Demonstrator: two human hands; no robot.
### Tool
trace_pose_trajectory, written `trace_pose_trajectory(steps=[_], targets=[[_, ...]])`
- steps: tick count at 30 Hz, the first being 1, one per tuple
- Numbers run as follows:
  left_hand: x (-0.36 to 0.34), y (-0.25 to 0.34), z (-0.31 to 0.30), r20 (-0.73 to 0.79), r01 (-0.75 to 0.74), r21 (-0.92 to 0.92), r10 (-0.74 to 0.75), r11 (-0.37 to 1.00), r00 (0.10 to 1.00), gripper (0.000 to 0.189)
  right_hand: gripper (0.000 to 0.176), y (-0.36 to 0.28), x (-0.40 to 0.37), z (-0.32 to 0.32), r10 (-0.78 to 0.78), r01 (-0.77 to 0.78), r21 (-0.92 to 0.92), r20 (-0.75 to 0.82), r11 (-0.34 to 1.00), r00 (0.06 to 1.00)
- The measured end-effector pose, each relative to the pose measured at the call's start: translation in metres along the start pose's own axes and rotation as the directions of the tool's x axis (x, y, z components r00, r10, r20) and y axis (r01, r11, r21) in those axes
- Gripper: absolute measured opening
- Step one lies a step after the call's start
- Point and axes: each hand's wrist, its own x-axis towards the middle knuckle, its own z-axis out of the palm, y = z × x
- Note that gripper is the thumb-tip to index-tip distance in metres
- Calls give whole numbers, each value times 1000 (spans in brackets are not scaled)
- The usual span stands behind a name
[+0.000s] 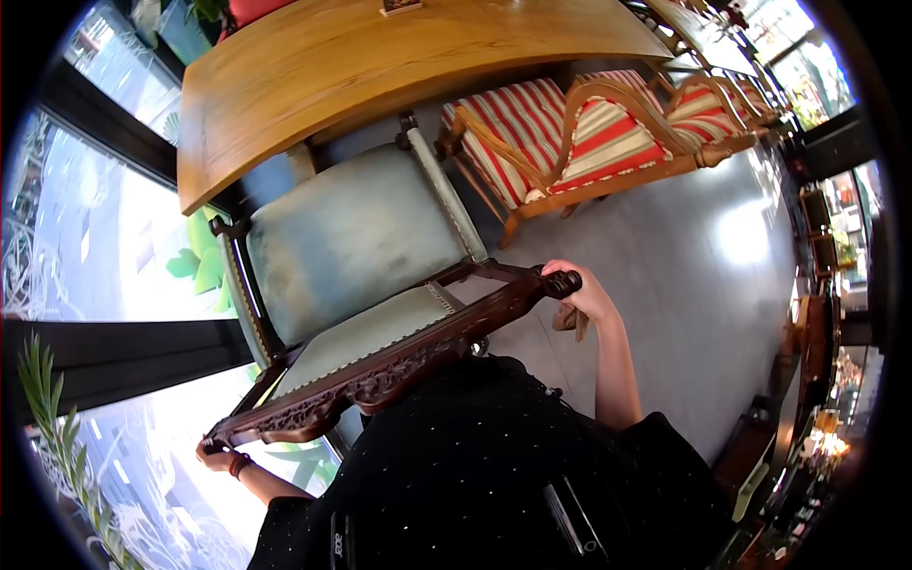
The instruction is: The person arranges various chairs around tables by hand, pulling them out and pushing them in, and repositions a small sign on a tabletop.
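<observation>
Right in front of my body stands an armchair (351, 242) with a worn grey-green padded seat, studded trim and a dark carved wooden back rail. My left hand (220, 458), with a dark red bracelet at the wrist, is closed around the left end of that rail. At the rail's right end, my right hand (584, 290) grips the carved corner. A brown cloth (570, 321) hangs beneath the right hand, seemingly held in its lower fingers. The chair's front reaches toward a wooden table, and its legs are mostly hidden.
A long wooden table (399, 57) lies beyond the armchair. Red-and-cream striped chairs (608, 142) line its near side to the right. Windows (104, 218) and a leafy plant (62, 427) flank the left. Grey tiled floor (693, 275) extends right, toward dark furniture.
</observation>
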Motion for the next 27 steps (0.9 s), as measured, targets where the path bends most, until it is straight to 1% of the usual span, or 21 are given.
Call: trace_pose_trajectory(steps=[2,3,6,7,8,10,11,12,13,14,15,16,17,18,19,20,22,23,24,25,27], targets=[[2,0,-4,33,34,-16,-33,999,999,31,34,3,0,-1,-57,56,-73,-11,996,998],[4,-1,-2,-5,20,-35,-20,999,1000,32,35,5,1,0,-87,87,-71,-10,994,996],[1,6,-1,22,56,-5,-56,998,998,29,37,4,-2,-4,-52,52,-79,3,996,999],[2,12,-2,64,91,28,-92,995,994,29,38,6,-1,-4,-105,104,-87,-11,991,994],[7,14,-5,101,121,61,-127,991,987,29,40,11,-2,-6,-66,65,-56,-24,996,998],[6,18,1,-87,-42,355,78,934,993,35,46,24,-2,-6,-222,211,-133,-74,968,972],[-25,42,22,-225,9,645,179,764,958,40,49,21,-6,-7,-173,162,-131,-77,978,982],[-73,77,53,-313,114,848,317,517,895,45,52,19,-12,-11,-124,113,-130,-81,985,989],[-81,88,65,-172,-62,911,513,407,841,51,54,25,-16,-21,-20,20,19,-16,1000,1000],[-89,95,77,-22,-213,941,674,264,739,56,53,28,-23,-33,-66,68,20,-83,997,994],[-101,106,96,162,-447,863,709,236,687,55,53,29,-32,-46,-110,114,16,-147,993,983],[-121,118,122,326,-652,732,740,197,589,55,52,33,-40,-62,-153,158,8,-205,987,967],[-176,133,160,392,-752,604,722,266,570,51,49,41,-48,-82,-184,191,-1,-269,982,945],[-246,146,201,456,-826,457,710,331,537,47,48,47,-59,-103,-136,162,56,-314,985,939],[-301,152,229,563,-879,336,676,337,475,43,47,53,-72,-126,-86,136,117,-358,984,930],[-353,153,252,661,-914,208,639,347,393,38,46,61,-85,-148,-30,110,180,-398,978,917],[-455,147,290,857,-924,-73,498,374,134,39,43,82,-115,-184,-8,115,176,-516,978,857],[-504,135,304,894,-900,-140,444,412,64,44,42,96,-129,-198,12,122,197,-567,973,823],[-539,120,319,930,-867,-214,364,450,-41,50,41,106,-140,-210,31,132,219,-612,967,790],[-586,112,326,929,-756,-330,335,566,-155,62,38,107,-154,-217,79,157,295,-651,943,755],[-659,111,339,857,-718,-514,260,469,-444,73,37,119,-175,-229,167,146,386,-667,911,726]])
